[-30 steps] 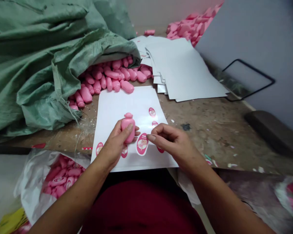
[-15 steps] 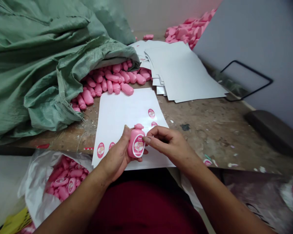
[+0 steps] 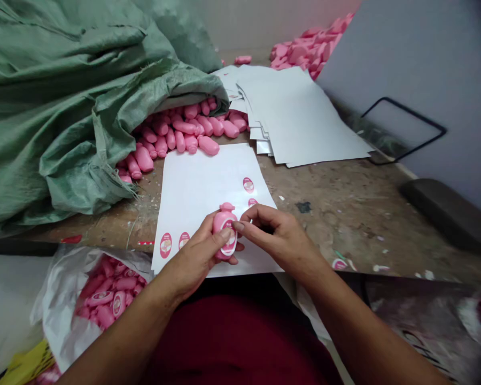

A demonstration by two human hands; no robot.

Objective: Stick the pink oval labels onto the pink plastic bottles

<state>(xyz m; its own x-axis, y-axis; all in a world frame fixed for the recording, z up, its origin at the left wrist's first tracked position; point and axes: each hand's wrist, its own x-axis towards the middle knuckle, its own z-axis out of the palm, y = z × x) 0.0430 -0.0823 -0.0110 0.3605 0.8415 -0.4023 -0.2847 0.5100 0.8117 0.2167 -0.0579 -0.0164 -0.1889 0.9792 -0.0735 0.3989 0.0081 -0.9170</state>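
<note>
My left hand (image 3: 202, 243) is wrapped round a small pink plastic bottle (image 3: 220, 219), held upright over the sheet. Its thumb lies across the oval sticker (image 3: 229, 246) on the bottle's front, covering part of the print. At the sticker's upper right edge, the thumb and forefinger of my right hand (image 3: 274, 230) are pinched together. Beneath both hands lies a white sticker sheet (image 3: 200, 176), most of it bare, with a few oval stickers left at its right side and lower left.
A green woven sack (image 3: 84, 107) spills pink bottles (image 3: 176, 133) onto the worn table (image 3: 324, 214). White sheets (image 3: 296, 117) are stacked behind, with more bottles (image 3: 304, 51) heaped at the back. Labelled bottles fill a white bag (image 3: 60, 305) below left. A black wire frame (image 3: 412, 115) stands at right.
My left thumb has come down from beside the bottle onto the sticker's face. My right fingertips have stayed at the sticker's upper right edge.
</note>
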